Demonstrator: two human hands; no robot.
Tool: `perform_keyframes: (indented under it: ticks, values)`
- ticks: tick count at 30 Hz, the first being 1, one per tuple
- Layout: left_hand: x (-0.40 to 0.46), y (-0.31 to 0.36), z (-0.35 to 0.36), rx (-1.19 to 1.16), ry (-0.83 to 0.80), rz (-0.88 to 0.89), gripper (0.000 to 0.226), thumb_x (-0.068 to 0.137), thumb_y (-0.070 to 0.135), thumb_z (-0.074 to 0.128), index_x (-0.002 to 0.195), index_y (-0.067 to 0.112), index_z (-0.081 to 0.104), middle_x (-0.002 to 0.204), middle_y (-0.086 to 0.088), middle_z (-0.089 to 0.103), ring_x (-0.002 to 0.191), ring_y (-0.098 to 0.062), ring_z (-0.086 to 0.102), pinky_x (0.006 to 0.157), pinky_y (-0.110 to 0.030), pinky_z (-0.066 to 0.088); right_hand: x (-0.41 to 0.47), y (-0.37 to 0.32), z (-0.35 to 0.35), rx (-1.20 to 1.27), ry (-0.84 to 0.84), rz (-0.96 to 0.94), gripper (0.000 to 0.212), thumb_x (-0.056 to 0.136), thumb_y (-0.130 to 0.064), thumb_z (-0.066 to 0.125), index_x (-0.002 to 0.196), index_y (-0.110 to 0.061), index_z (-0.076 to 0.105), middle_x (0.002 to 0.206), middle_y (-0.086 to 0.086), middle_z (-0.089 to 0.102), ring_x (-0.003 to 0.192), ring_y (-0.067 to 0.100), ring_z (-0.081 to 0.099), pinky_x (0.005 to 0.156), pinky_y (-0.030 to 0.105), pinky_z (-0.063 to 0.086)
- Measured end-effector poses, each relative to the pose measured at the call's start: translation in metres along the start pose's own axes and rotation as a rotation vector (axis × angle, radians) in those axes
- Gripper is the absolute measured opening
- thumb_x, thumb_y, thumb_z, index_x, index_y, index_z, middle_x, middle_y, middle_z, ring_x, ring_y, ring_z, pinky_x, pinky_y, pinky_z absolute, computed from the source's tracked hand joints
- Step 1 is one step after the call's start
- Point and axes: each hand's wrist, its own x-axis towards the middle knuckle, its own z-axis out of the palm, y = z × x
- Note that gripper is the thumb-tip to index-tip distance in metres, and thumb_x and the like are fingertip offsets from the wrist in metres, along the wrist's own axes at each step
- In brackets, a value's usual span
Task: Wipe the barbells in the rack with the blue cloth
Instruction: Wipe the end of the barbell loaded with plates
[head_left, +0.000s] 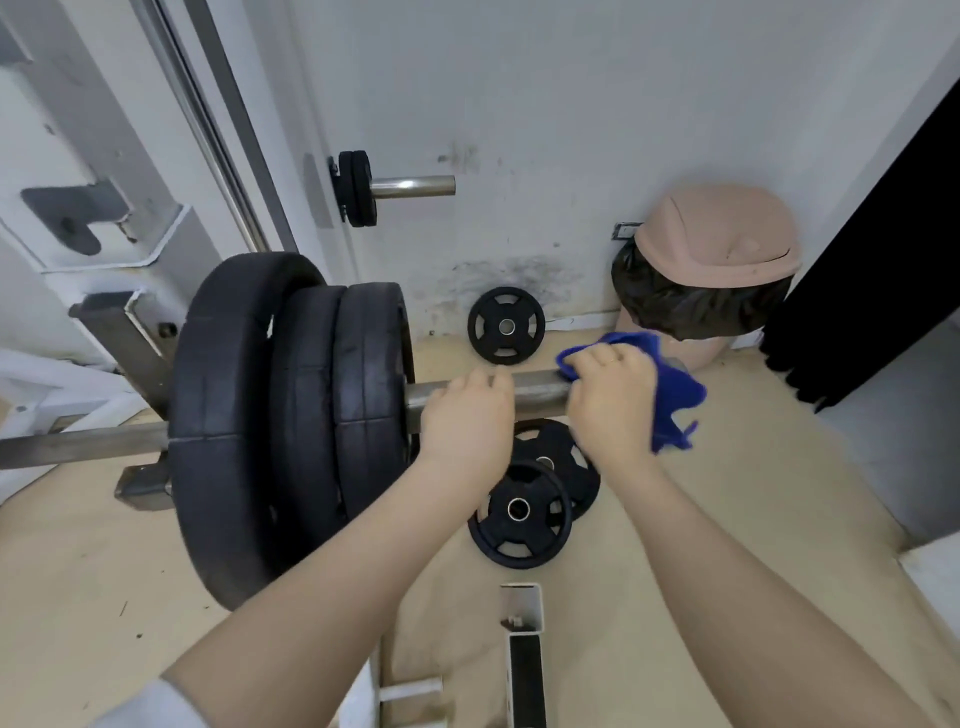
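A steel barbell (537, 392) lies across the rack with three black plates (291, 410) stacked on its sleeve. My left hand (465, 418) grips the bare sleeve just right of the plates. Further right, my right hand (610, 400) holds the blue cloth (675, 400) wrapped over the end of the sleeve. The cloth hangs down past the bar's tip and hides it. A second short bar (413, 185) with small black plates sticks out of the rack higher up, near the wall.
Small black plates lie on the tan floor below the bar (519, 514), and one leans on the wall (505, 326). A pink bin with a black liner (711, 265) stands at the right. White rack uprights (104, 171) rise at the left, and a white rail (524, 649) lies on the floor near me.
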Motion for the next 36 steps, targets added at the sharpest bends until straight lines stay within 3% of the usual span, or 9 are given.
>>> perform_keyframes:
  ticks: [4, 6, 9, 13, 17, 22, 26, 31, 36]
  values:
    - [0.018, -0.001, 0.013, 0.101, 0.025, -0.08, 0.031, 0.089, 0.016, 0.051, 0.119, 0.012, 0.044, 0.118, -0.009, 0.057, 0.11, -0.029, 0.05, 0.088, -0.038, 0.039, -0.006, 0.016, -0.004, 0.047, 0.064, -0.236, 0.03, 0.071, -0.011, 0.047, 0.087, -0.011, 0.072, 0.086, 0.004, 0.072, 0.08, 0.03, 0.064, 0.077, 0.039, 0.05]
    - [0.021, -0.001, 0.016, 0.109, 0.054, -0.078, 0.028, 0.089, 0.015, 0.051, 0.116, 0.013, 0.045, 0.113, -0.008, 0.059, 0.106, -0.028, 0.052, 0.084, -0.037, 0.04, 0.007, 0.048, -0.013, -0.001, 0.047, -0.146, 0.035, 0.071, -0.015, 0.037, 0.079, -0.009, 0.071, 0.079, 0.007, 0.071, 0.076, 0.032, 0.064, 0.072, 0.038, 0.048]
    - [0.022, -0.002, 0.021, 0.111, 0.076, -0.079, 0.029, 0.09, 0.014, 0.05, 0.118, 0.013, 0.044, 0.111, -0.007, 0.059, 0.105, -0.028, 0.051, 0.081, -0.036, 0.039, 0.017, 0.051, -0.021, -0.076, -0.018, 0.09, 0.024, 0.073, -0.01, 0.045, 0.075, -0.009, 0.069, 0.072, 0.009, 0.067, 0.072, 0.034, 0.061, 0.067, 0.038, 0.044]
    - [0.023, -0.002, 0.023, 0.108, 0.108, -0.087, 0.028, 0.087, 0.013, 0.053, 0.114, 0.015, 0.046, 0.107, -0.005, 0.06, 0.102, -0.026, 0.052, 0.073, -0.032, 0.033, 0.005, -0.008, -0.011, -0.048, -0.064, -0.011, 0.017, 0.076, -0.015, 0.053, 0.077, -0.017, 0.07, 0.078, 0.0, 0.069, 0.08, 0.027, 0.06, 0.074, 0.037, 0.041]
    - [0.026, -0.008, 0.023, 0.063, 0.11, -0.097, 0.028, 0.086, 0.016, 0.054, 0.113, 0.018, 0.05, 0.106, -0.002, 0.06, 0.101, -0.025, 0.053, 0.073, -0.032, 0.033, 0.019, 0.023, -0.023, -0.068, -0.212, -0.166, 0.023, 0.087, -0.017, 0.045, 0.09, -0.017, 0.067, 0.094, 0.0, 0.069, 0.092, 0.024, 0.059, 0.081, 0.037, 0.041]
    - [0.027, -0.009, 0.023, 0.02, 0.092, -0.109, 0.035, 0.085, 0.024, 0.057, 0.119, 0.02, 0.051, 0.112, -0.001, 0.061, 0.104, -0.025, 0.052, 0.08, -0.035, 0.041, 0.054, 0.063, -0.029, 0.035, -0.484, 0.143, 0.019, 0.089, -0.017, 0.037, 0.076, -0.016, 0.05, 0.096, 0.01, 0.064, 0.088, 0.029, 0.055, 0.068, 0.032, 0.036]
    - [0.028, -0.01, 0.021, 0.026, 0.087, -0.108, 0.035, 0.084, 0.023, 0.058, 0.119, 0.02, 0.051, 0.11, -0.001, 0.061, 0.103, -0.025, 0.054, 0.078, -0.036, 0.04, 0.061, 0.062, -0.027, 0.161, -0.486, 0.359, 0.019, 0.084, -0.014, 0.038, 0.078, -0.01, 0.056, 0.095, 0.012, 0.062, 0.083, 0.03, 0.052, 0.066, 0.031, 0.035]
    - [0.03, -0.008, 0.019, 0.08, 0.095, -0.104, 0.029, 0.085, 0.022, 0.058, 0.113, 0.018, 0.05, 0.105, -0.002, 0.062, 0.098, -0.027, 0.056, 0.07, -0.033, 0.03, 0.039, 0.014, -0.034, -0.1, -0.373, 0.058, 0.02, 0.088, -0.014, 0.04, 0.088, -0.017, 0.059, 0.097, 0.008, 0.066, 0.094, 0.03, 0.059, 0.072, 0.034, 0.036]
    - [0.021, -0.006, 0.024, 0.039, 0.155, -0.101, 0.03, 0.087, 0.02, 0.054, 0.116, 0.015, 0.048, 0.11, -0.005, 0.063, 0.099, -0.027, 0.058, 0.075, -0.034, 0.04, -0.004, -0.032, -0.023, 0.331, -0.255, -0.088, 0.029, 0.09, -0.013, 0.041, 0.106, -0.02, 0.064, 0.102, 0.003, 0.065, 0.098, 0.022, 0.056, 0.082, 0.036, 0.044]
